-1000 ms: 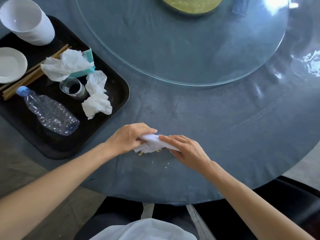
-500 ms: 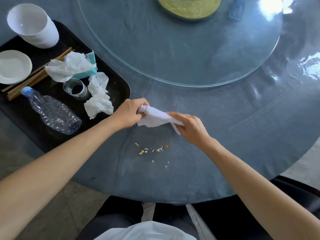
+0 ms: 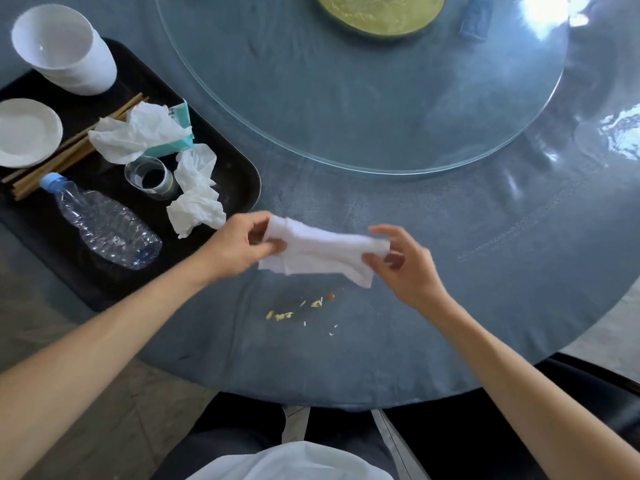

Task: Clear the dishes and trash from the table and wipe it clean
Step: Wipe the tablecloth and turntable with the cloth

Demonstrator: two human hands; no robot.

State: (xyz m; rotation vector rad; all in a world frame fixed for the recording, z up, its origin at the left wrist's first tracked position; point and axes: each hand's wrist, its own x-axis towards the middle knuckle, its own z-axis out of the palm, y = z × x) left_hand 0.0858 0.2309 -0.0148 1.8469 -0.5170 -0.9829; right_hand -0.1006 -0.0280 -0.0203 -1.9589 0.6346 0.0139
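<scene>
A white cloth [image 3: 322, 251] hangs stretched between my two hands just above the blue-grey round table [image 3: 450, 289]. My left hand [image 3: 239, 245] pinches its left end and my right hand [image 3: 405, 261] pinches its right end. Small yellow and orange food crumbs [image 3: 301, 310] lie on the table just below the cloth, nearer to me. A black tray [image 3: 239, 168] at the left holds crumpled tissues [image 3: 195, 202], a crushed plastic bottle [image 3: 107, 225], a glass [image 3: 150, 178], chopsticks [image 3: 59, 157], a white saucer [image 3: 24, 133] and stacked white bowls [image 3: 65, 50].
A glass turntable [image 3: 363, 98] covers the table's middle, with a yellow-green round base [image 3: 377, 12] and a blue object [image 3: 476, 19] at its far side. A teal tissue pack [image 3: 180, 133] lies on the tray. A dark chair [image 3: 595, 393] stands at the lower right.
Both hands lifted the cloth off the crumbs, moved it away from me and pulled it out wider between them. The crumbs now lie uncovered.
</scene>
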